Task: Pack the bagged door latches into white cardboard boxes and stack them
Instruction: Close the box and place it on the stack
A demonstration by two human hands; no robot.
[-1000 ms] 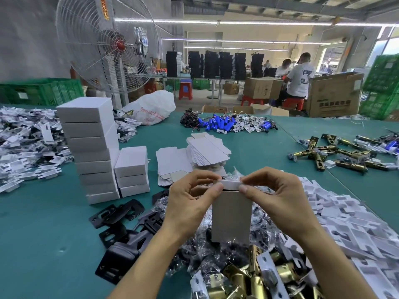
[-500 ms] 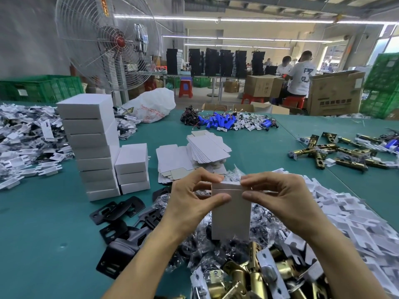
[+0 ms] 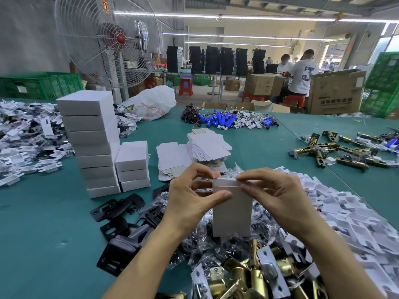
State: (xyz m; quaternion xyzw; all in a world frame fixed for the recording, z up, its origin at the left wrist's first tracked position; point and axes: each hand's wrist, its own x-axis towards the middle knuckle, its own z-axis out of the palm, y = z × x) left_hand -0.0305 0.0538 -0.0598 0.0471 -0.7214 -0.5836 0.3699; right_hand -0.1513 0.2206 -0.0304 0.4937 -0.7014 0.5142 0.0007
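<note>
Closing box (image 3: 232,212) flap, I pinch it with left grip (image 3: 192,197) and right grip (image 3: 276,197); stacks (image 3: 92,143) built, bagged latches (image 3: 226,244) remain.

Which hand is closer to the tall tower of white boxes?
Left. The left hand grips the upright white box on its side facing the tall stack of white boxes; the right hand grips the box's other side, farther from the stack.

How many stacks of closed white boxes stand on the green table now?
2. The tall stack stands left of centre; the short stack stands just right of it. Another box is held, not stacked.
</note>
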